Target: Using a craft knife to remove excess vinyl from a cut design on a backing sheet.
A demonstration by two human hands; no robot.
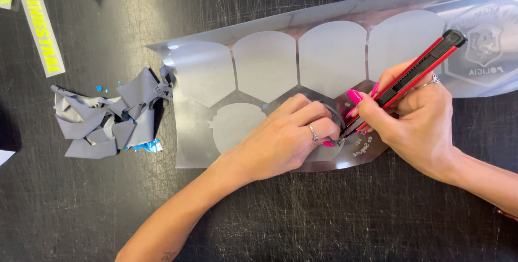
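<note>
Utility knife (415,76) in right hand's (415,121) grip, tip beside left hand (286,138).

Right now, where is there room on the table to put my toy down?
Bare black table lies below the silver sheet, between the two forearms, and at lower left under the scrap pile. It is crowded where both hands meet around the red knife.

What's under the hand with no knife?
The left hand presses on the shiny sheet, which lies on the black table. Grey shield shapes show around it; the hand covers whatever is cut directly beneath it.
</note>
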